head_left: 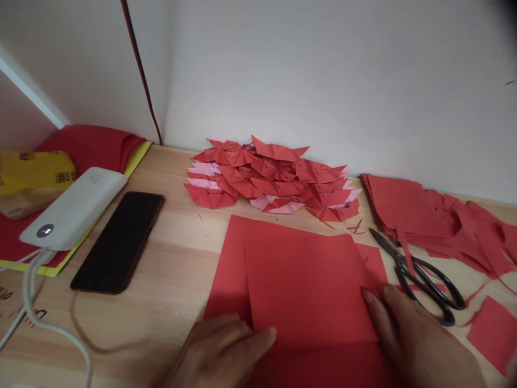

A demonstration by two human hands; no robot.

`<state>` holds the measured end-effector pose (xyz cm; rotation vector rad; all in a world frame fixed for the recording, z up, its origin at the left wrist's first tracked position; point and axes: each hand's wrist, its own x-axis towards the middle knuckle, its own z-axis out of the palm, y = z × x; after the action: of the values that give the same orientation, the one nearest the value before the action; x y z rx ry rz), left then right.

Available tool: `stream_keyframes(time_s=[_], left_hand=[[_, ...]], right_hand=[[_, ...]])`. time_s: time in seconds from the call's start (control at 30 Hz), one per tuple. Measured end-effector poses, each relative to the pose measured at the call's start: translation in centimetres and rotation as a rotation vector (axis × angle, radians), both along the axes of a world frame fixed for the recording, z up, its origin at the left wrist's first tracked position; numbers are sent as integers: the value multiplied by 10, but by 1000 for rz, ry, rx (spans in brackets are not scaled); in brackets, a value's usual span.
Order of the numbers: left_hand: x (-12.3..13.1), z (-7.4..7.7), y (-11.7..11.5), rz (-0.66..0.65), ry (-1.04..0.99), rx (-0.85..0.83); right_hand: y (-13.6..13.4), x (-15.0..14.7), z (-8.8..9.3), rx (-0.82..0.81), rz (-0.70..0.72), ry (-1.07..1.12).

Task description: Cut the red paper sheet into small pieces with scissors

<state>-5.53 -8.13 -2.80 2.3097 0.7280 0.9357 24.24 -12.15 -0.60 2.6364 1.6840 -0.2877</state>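
A large red paper sheet [307,285], with a flap folded over and a crease near its lower part, lies in front of me on the wooden table. My left hand [226,345] is at its lower left; the thumb rests on top and the other fingers are curled at the edge. At the right edge, my right hand [416,334] has thumb and fingers closed on the paper. More red paper [226,280] shows beneath the sheet on the left. Black-handled scissors [420,280] lie just beyond my right hand.
Folded red and pink paper pieces [266,178] are piled against the wall. Cut red paper [399,205] is stacked at the right, with a small red square [495,334] nearer. Leftward are a phone [119,242], a white power bank [75,210] with cables and a yellow packet [36,178].
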Motion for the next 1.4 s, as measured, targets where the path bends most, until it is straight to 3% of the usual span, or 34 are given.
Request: stream_keyframes(time_s=[0.77,1.13,1.4], left_hand=[[1,22,-2,-77,228,72],[6,23,1,90,106,133],[0,32,-2,-59,171,155]], right_hand=[[-13,11,-12,-19,42,-60],[-19,18,-20,33,111,-74],[-20,23,-25,35,164,-64]])
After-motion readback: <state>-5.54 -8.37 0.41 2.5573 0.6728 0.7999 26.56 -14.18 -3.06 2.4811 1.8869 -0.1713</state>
